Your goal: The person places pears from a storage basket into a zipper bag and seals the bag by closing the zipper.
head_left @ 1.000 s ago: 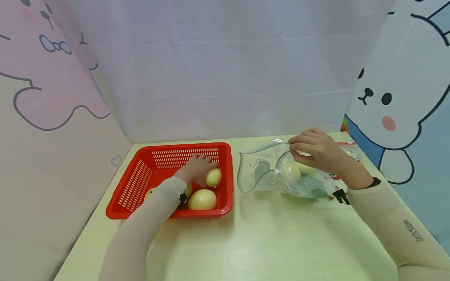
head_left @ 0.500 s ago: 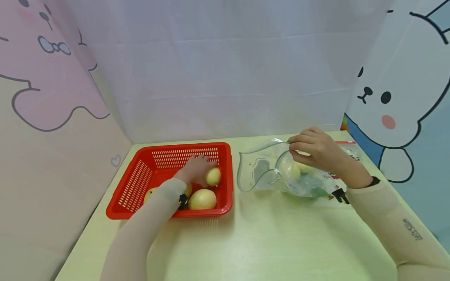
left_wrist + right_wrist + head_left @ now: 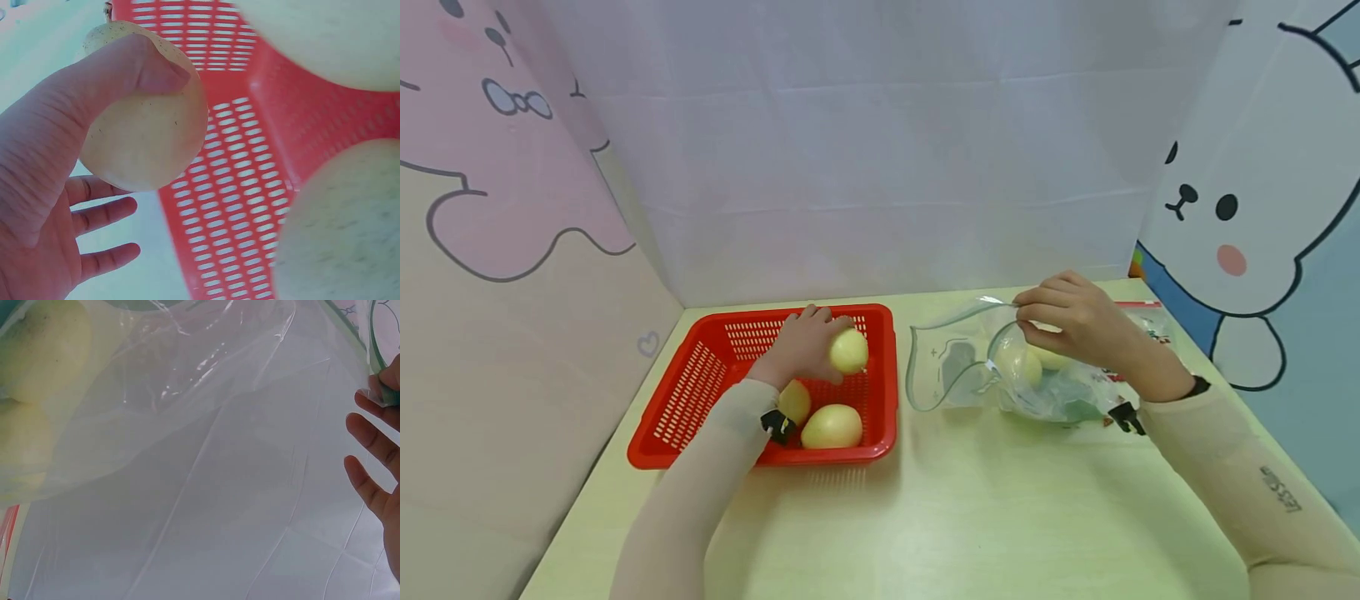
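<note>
My left hand (image 3: 797, 346) grips a yellow pear (image 3: 850, 351) just above the right part of a red plastic basket (image 3: 895, 392). In the left wrist view, the thumb lies across that pear (image 3: 147, 144), whose stem points up. Lower in the basket are a large pear (image 3: 832, 427) and another pear (image 3: 794, 402), partly behind my wrist. On the right, my right hand (image 3: 1078, 329) pinches the upper edge of a clear zip bag (image 3: 928, 367), whose mouth gapes toward the basket. Pears (image 3: 1019, 367) show through the bag's plastic; the right wrist view shows them too (image 3: 47, 353).
The basket and bag stand on a pale wooden table (image 3: 970, 517). Behind the bag lies flat plastic packaging (image 3: 1142, 307) with a red strip. A white curtain (image 3: 887, 150) closes off the back, and printed cartoon panels (image 3: 1240, 200) stand at both sides.
My left hand has lifted the small pear up from the basket's right side, moving slightly up and left. The pear by my wrist shows more. The right hand and bag stay put.
</note>
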Demonstrator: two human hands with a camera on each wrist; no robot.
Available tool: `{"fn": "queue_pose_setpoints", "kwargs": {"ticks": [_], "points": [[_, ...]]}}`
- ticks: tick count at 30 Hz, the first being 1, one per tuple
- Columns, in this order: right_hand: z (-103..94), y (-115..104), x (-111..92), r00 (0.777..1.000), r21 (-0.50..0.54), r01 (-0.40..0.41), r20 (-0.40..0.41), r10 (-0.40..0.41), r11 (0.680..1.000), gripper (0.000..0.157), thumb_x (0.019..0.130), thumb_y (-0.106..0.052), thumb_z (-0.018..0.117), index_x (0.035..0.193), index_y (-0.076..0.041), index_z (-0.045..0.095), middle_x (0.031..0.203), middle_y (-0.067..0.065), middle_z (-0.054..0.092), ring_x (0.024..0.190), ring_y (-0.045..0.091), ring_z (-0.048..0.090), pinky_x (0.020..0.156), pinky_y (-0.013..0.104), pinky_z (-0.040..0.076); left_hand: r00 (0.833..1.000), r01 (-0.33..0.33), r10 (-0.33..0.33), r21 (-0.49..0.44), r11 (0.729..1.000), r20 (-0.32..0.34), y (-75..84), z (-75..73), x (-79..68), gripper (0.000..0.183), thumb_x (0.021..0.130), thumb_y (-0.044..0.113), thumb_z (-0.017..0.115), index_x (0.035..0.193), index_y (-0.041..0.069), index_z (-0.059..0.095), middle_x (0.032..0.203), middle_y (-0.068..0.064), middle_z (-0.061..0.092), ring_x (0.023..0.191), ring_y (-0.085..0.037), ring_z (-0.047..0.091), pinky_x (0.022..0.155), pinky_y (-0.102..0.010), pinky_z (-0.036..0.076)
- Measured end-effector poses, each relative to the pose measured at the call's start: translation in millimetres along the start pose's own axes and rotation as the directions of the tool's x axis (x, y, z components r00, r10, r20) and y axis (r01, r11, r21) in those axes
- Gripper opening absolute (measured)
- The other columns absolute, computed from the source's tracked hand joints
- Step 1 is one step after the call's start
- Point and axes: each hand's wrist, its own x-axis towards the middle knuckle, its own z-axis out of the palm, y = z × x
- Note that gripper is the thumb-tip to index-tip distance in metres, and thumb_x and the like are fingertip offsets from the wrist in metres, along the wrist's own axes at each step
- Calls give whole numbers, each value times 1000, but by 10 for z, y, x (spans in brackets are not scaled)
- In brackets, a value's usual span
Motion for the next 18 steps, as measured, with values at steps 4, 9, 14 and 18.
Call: {"fn": "queue_pose_setpoints", "kwargs": {"ticks": [4,9,14,18], "points": [[0,7,3,1000,-5,-3,3,3,1000,40,104,-25,49,82,0,71,84,13,71,72,29,64,69,42,49,995,-28,26,-20,999,-101,17,-114,-44,79,64,41,83,135,19,57,113,-10,56,110,-30,46,86,-50,45],[1,14,6,1000,-14,-8,8,8,1000,41,104,-26,48,82,0,71,85,13,71,73,30,64,69,43,49,967,-93,75,-65,994,-243,112,-251,-97,75,62,38,84,130,17,59,105,-10,55,106,-29,46,82,-48,44],[-3,13,5,1000,-14,-12,16,12,1000,41,104,-27,48,83,0,71,85,14,71,74,29,64,70,43,49,932,-160,124,-78,984,-340,314,-366,-137,72,61,36,85,126,18,59,103,-8,54,105,-29,46,79,-47,42],[1,8,3,1000,-8,-16,19,17,1000,42,104,-27,48,83,0,72,85,14,72,74,29,64,70,43,49,895,-222,178,-61,973,-409,503,-410,-157,70,61,35,85,124,18,60,101,-7,54,105,-28,46,77,-45,43]]}}
